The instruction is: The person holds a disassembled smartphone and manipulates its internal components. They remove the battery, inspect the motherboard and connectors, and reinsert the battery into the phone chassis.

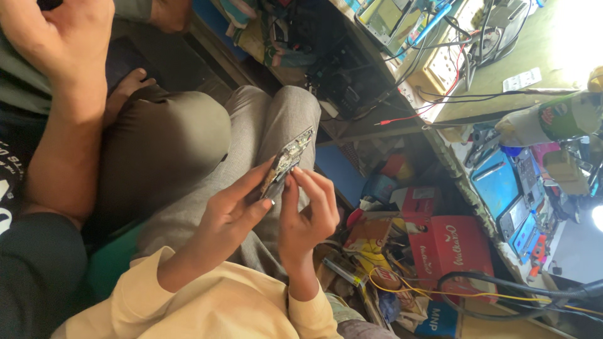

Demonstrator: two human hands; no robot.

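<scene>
An opened phone body (288, 159) with its bare circuit board showing is held up over my lap. My left hand (231, 210) grips it from below and behind, fingers wrapped along its lower edge. From the other side, the fingertips of my right hand (307, 212) pinch and press on its near end. Both arms wear cream sleeves. My knees in grey trousers (276, 119) lie beneath the phone.
Another person sits close on the left, a bare forearm (63, 132) and a dark-trousered knee (164, 141) beside my lap. On the right stands a workbench (540, 44) with cables, tools, a blue mat (496, 185) and several phones. Below it are a red box (449, 245) and clutter.
</scene>
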